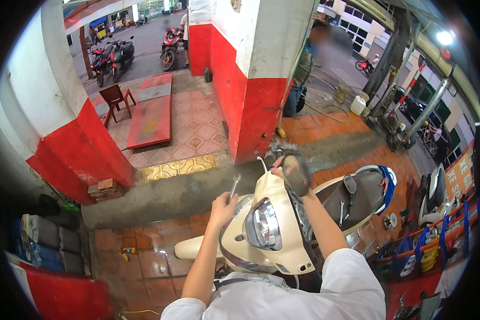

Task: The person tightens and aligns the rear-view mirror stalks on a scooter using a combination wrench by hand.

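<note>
A cream scooter point(280, 208) stands in front of me, its headlight point(265, 221) facing me. In my left hand point(223, 209) is a metal wrench point(235, 184), its open jaw pointing up, held beside the scooter's front. My right hand point(279, 167) is at the handlebar, closed around a dark rear-view mirror point(297, 175) that is smeared by motion; its exact grip is partly hidden. A thin silver lever or stem point(262, 164) sticks up beside that hand. On the brown seat point(330, 200) lie a second mirror point(350, 184) and another wrench point(341, 212).
A blue cloth point(388, 189) hangs over the scooter's tail. A red-and-white pillar point(256, 117) rises just ahead, with a person point(298, 80) beyond it. A concrete ramp point(160, 194) crosses the tiled floor. Parts hang on a rack point(426, 248) at right; dark containers point(50, 234) stand at left.
</note>
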The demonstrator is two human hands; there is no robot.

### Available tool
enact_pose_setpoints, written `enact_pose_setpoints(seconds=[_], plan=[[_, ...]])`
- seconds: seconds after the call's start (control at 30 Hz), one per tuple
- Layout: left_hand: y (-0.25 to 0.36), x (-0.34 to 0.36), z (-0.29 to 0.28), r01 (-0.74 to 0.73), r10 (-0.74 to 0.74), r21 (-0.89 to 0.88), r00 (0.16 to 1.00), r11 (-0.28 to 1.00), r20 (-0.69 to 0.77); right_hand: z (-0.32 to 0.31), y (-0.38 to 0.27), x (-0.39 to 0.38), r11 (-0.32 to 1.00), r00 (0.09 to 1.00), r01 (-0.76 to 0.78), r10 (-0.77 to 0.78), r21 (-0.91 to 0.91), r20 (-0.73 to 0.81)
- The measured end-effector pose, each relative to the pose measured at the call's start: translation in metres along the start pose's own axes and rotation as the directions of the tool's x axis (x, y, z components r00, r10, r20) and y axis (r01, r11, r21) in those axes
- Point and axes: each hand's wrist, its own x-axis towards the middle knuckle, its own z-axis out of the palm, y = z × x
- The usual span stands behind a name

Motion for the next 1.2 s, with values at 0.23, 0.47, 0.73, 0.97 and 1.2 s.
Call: enact_pose_setpoints(seconds=[0.23, 0.47, 0.73, 0.97, 1.2], plan=[[0.01, -0.002, 0.005, -0.021, 0.021, 0.008, 1.0, 1.0, 0.002, 0.004, 0.036, 0.051, 0.494, 0.736, -0.393, 0.675, 0.775, -0.057], [0.014, 0.001, 0.008, 0.025, -0.025, 0.022, 1.0, 0.999, -0.017, 0.049, -0.006, 0.09, 0.893, 0.879, -0.433, 0.449, -0.122, 0.163], [0.006, -0.002, 0.002, -0.006, 0.005, 0.036, 1.0, 0.999, 0.017, 0.019, 0.002, -0.002, 0.958, 0.938, -0.287, 0.28, -0.007, -0.206], [0.01, -0.004, 0.0, -0.026, 0.025, 0.047, 1.0, 0.999, 0.004, 0.019, 0.038, 0.059, 0.56, 0.705, -0.323, 0.68, 0.763, -0.201], [0.008, -0.003, 0.001, -0.011, 0.012, 0.064, 1.0, 0.998, -0.011, 0.052, 0.021, 0.078, 0.967, 0.96, -0.254, 0.256, -0.03, 0.111]])
